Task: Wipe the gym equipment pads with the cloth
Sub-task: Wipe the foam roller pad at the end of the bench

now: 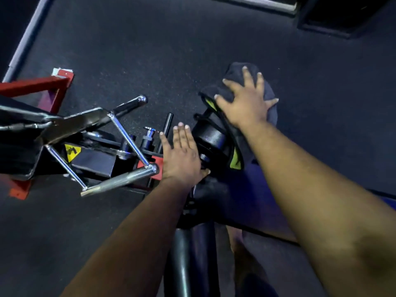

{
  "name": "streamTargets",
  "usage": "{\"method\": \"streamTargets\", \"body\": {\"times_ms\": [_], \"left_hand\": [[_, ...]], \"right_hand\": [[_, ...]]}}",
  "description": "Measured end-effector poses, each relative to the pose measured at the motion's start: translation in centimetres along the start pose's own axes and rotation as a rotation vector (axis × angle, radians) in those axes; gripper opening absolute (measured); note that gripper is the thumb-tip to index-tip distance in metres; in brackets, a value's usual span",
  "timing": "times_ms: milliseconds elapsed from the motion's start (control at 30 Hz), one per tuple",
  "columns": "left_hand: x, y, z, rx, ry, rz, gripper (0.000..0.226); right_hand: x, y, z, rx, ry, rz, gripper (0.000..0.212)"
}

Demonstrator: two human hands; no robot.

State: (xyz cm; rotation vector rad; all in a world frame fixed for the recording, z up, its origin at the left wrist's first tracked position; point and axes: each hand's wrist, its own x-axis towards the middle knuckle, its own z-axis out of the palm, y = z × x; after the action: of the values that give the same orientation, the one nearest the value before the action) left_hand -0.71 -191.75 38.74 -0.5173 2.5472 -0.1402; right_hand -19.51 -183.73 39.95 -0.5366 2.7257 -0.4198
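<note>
A dark cloth lies over the top end of a black pad with yellow-green trim at centre right. My right hand presses flat on the cloth with its fingers spread. To the left of the pad, my left hand rests with straight fingers against the black round mount behind the pad, thumb tucked under it. The pad's wiped face is mostly hidden by the cloth and my right hand.
A chrome handle frame with a yellow warning label juts out at left, on red frame parts. A black upright post rises at the bottom centre. Dark rubber floor surrounds the machine.
</note>
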Motion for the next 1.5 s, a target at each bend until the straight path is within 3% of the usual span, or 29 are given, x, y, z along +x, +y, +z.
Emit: {"method": "streamTargets", "body": {"times_ms": [67, 200, 267, 433, 567, 633, 700, 867, 1000, 1100, 1167, 1367, 1500], "left_hand": [[0.1, -0.2, -0.2, -0.004, -0.019, 0.003, 0.132], [0.3, -0.3, -0.1, 0.016, -0.006, 0.068, 0.081], [0.2, -0.3, 0.0, -0.001, -0.010, 0.074, 0.086], [0.6, 0.0, 1.0, -0.043, 0.012, 0.032, 0.116], [0.5, -0.2, 0.4, -0.037, 0.039, 0.033, 0.096], [0.5, -0.1, 0.4, -0.057, 0.045, 0.040, 0.077], [0.5, 0.0, 0.5, -0.078, 0.055, 0.032, 0.074], [0.4, -0.1, 1.3, -0.109, 0.061, 0.044, 0.104], [0.3, -0.3, 0.4, -0.085, -0.015, 0.036, 0.114], [0.1, -0.2, -0.8, 0.015, -0.068, 0.069, 0.108], [-0.1, -0.1, -1.0, 0.015, -0.079, 0.063, 0.110], [0.2, -0.1, -0.2, -0.059, -0.041, 0.009, 0.133], [0.0, -0.2, -1.0, 0.024, -0.079, 0.053, 0.111]], "right_hand": [[-1.9, -1.1, 0.5, 0.057, 0.050, 0.061, 0.059], [-12.5, -1.4, 5.3, 0.191, 0.115, 0.038, 0.066], [-11.9, -0.5, 5.6, 0.262, 0.151, 0.034, 0.070], [-2.0, 0.9, 2.8, 0.551, 0.222, 0.330, 0.068], [-7.4, 0.4, 4.9, 0.713, 0.302, 0.346, 0.076], [-12.1, -0.8, 6.4, 0.691, 0.257, 0.300, 0.077], [-12.2, -0.9, 6.4, 0.608, 0.180, 0.238, 0.073], [-0.9, -1.2, 1.2, 0.161, 0.021, 0.183, 0.056], [-2.8, -2.5, 1.3, -0.036, -0.029, -0.009, 0.047], [-8.3, -1.6, 2.8, -0.047, -0.082, -0.194, 0.050], [-7.7, -0.6, 2.5, -0.050, -0.105, -0.240, 0.052], [-0.1, -2.5, 0.9, -0.165, -0.089, -0.110, 0.046], [-6.7, -1.8, 2.5, -0.097, -0.013, -0.196, 0.050]]}}
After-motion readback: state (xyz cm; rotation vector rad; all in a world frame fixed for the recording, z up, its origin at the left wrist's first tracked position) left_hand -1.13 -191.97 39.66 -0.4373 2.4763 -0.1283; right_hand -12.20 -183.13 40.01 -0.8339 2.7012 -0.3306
